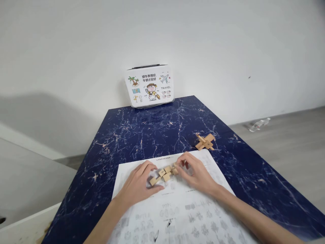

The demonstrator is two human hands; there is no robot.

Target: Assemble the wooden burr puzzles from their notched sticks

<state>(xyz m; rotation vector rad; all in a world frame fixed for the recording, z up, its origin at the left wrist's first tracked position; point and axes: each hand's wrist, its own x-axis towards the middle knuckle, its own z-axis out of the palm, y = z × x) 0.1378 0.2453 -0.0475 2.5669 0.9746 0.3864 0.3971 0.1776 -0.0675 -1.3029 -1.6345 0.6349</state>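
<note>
Several small light-wood puzzle pieces [167,172] lie in a slanting cluster on a white printed sheet [175,203]. My left hand [139,183] curves around the left end of the cluster, thumb and fingers apart, with nothing gripped between them. At the right end, my right hand [194,171] has its thumb and forefinger closed on a wooden puzzle piece [175,169], whose far side the fingers partly cover. Just beyond the sheet's top right corner sits an assembled wooden puzzle [205,141] of crossed bars.
The table [152,135] has a dark blue marble-patterned top. At its far edge a white case [152,86] with cartoon prints stands against the wall [215,51]. To the right, a clear plastic item [259,124] lies on the grey floor.
</note>
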